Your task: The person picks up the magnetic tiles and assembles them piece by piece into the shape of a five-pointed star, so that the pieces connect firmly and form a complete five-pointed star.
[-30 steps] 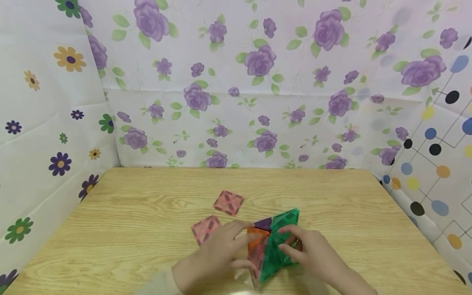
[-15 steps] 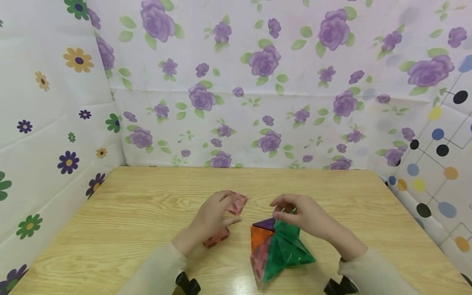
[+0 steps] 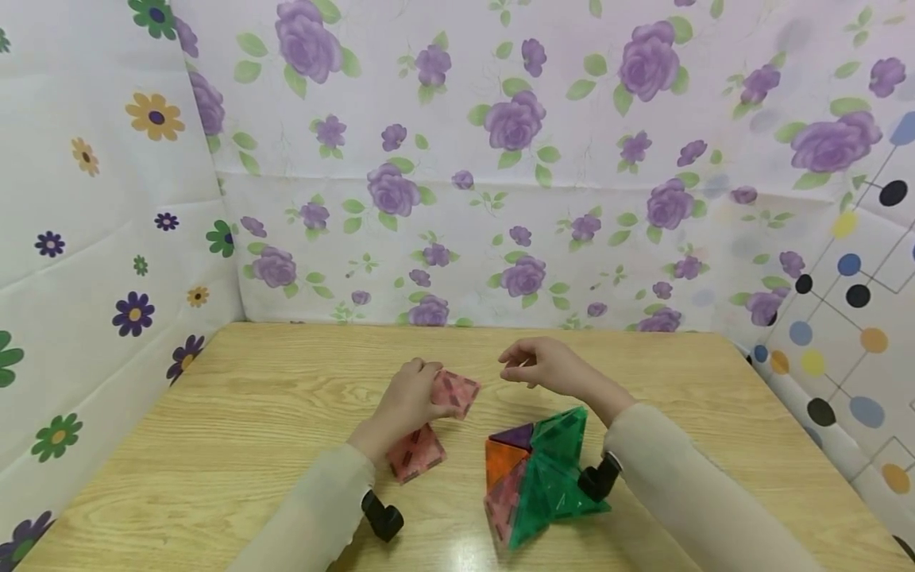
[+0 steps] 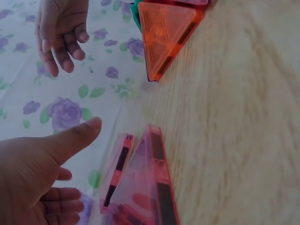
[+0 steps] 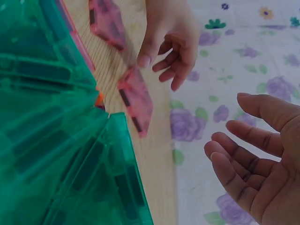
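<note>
My left hand point(image 3: 406, 396) reaches over the left side of the farther pink square magnetic tile point(image 3: 459, 394), thumb spread from the fingers. In the right wrist view its thumb is close to that tile point(image 5: 137, 103); contact is unclear. Nearer, a second pink tile point(image 3: 418, 457) lies flat, partly under the left wrist. My right hand point(image 3: 546, 365) hovers beyond the built shape, fingers loosely bent, holding nothing point(image 5: 262, 159). That shape joins green tiles point(image 3: 554, 453), an orange triangle point(image 3: 504, 461), a purple triangle point(image 3: 515, 434) and a pink piece point(image 3: 505, 500).
The wooden table point(image 3: 286, 413) has a flowered cloth point(image 3: 457, 238) behind it. A daisy-printed cloth point(image 3: 107, 238) flanks the left side, and a dotted cloth point(image 3: 843, 318) the right. The right forearm point(image 3: 679, 461) passes over the green tiles' right edge.
Both hands have left the built shape. The left hand has moved left and away to the farther pink tile; the right hand has risen off the green tiles and moved toward the back.
</note>
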The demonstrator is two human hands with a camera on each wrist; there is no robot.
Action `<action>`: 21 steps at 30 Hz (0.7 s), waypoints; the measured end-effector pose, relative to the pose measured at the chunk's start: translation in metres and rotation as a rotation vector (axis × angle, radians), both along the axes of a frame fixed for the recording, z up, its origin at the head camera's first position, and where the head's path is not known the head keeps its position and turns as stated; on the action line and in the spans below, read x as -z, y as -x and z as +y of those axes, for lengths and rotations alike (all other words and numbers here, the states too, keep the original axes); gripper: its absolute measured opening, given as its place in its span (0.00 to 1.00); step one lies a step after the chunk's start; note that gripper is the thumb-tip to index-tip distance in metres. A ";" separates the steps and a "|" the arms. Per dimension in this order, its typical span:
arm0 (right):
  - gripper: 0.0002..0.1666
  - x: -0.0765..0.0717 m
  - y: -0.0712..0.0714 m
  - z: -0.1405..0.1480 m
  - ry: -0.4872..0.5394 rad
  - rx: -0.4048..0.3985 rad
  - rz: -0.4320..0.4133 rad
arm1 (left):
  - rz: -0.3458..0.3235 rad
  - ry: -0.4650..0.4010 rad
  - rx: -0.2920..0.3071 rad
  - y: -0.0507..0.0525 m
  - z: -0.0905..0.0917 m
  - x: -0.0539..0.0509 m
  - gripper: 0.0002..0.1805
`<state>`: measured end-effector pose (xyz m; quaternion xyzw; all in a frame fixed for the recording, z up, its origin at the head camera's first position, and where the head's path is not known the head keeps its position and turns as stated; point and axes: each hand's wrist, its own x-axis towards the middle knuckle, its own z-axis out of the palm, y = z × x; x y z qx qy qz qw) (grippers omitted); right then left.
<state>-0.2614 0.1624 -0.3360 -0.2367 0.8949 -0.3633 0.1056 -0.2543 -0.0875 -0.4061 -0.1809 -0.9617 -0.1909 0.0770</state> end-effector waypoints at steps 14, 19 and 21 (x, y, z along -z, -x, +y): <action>0.20 0.024 0.040 -0.034 -0.096 -0.025 -0.082 | -0.109 0.067 -0.082 0.003 0.000 0.011 0.44; 0.20 0.028 0.045 -0.047 -0.165 -0.017 -0.094 | -0.095 0.085 -0.104 0.003 0.002 0.016 0.46; 0.20 0.029 0.046 -0.050 -0.198 -0.016 -0.093 | -0.087 0.084 -0.111 0.003 0.003 0.018 0.46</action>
